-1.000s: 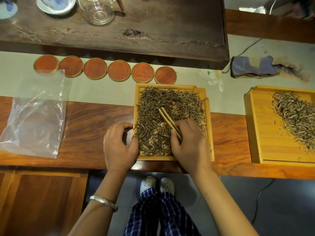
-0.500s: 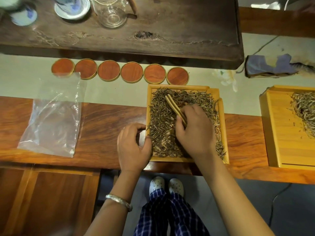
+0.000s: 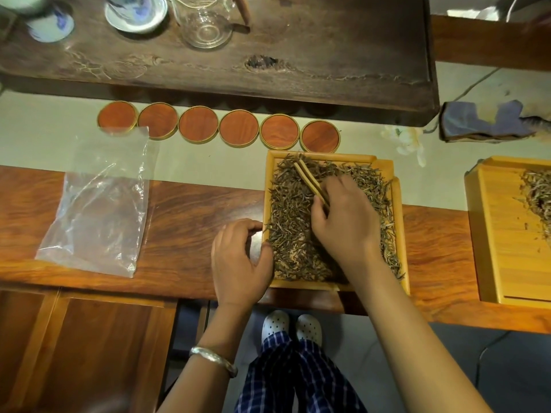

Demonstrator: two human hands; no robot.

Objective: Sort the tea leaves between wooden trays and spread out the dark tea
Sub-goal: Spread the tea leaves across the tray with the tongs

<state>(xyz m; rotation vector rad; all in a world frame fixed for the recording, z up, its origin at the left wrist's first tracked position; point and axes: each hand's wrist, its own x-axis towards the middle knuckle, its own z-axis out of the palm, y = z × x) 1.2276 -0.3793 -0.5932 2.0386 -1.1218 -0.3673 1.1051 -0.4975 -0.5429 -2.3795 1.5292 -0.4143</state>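
Her right hand (image 3: 347,222) pinches the tongs (image 3: 311,184), tips toward the tray's (image 3: 401,234) far-left corner, likely to rake the dark tea (image 3: 293,231) flat. Her left hand (image 3: 238,263), fingers curled, steadies the tray's left edge.

reddish wooden counter (image 3: 190,210), pale green runner (image 3: 44,138) along far side. on it: clear plastic bag (image 3: 98,210) at left, row of six round wooden coasters (image 3: 238,128), wooden tray (image 3: 401,234) of dark tea, second wooden tray (image 3: 501,248) at right (partly cut off), dark wooden tea board (image 3: 328,55) behind.
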